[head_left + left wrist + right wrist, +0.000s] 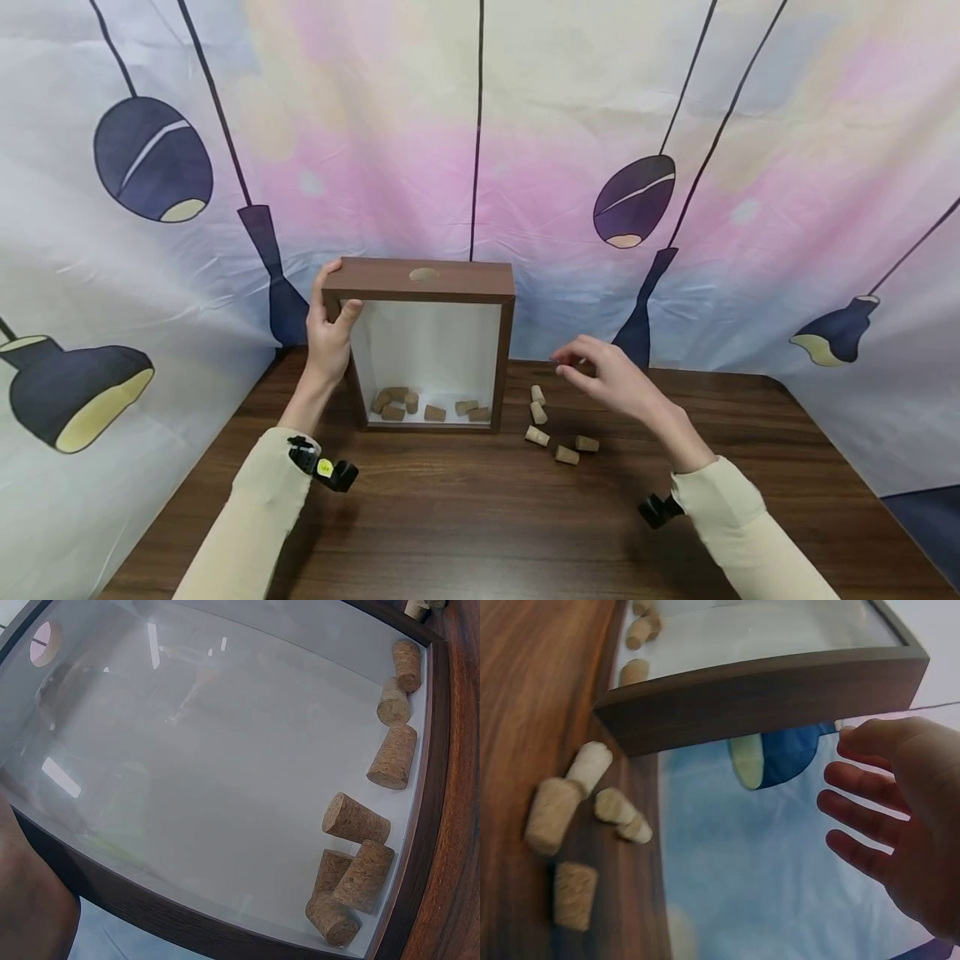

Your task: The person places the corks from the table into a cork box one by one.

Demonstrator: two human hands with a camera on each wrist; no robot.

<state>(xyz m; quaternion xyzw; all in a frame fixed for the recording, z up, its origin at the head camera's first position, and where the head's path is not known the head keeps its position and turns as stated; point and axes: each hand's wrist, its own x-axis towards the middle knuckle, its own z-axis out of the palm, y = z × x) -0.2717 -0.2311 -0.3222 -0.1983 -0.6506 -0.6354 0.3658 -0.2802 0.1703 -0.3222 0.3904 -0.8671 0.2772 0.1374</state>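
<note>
A brown shadow box (507, 350) with a clear front stands upright on the table, a round hole (424, 274) in its top. My left hand (330, 337) grips its upper left corner, thumb on the front frame and fingers behind. Several cork stoppers (392, 757) lie along the box's bottom inside. To the right of the box, several more cork stoppers (537, 435) lie loose on the table. My right hand (611, 379) hovers above and beyond these, apart from the box. Its fingers (866, 787) are loosely bent, with nothing seen between them.
The dark wooden table (450, 517) reaches back to a hanging cloth (420, 167) printed with lamps, which also encloses both sides. The box stands near the table's back edge. A small black camera (341, 475) is strapped to the left wrist.
</note>
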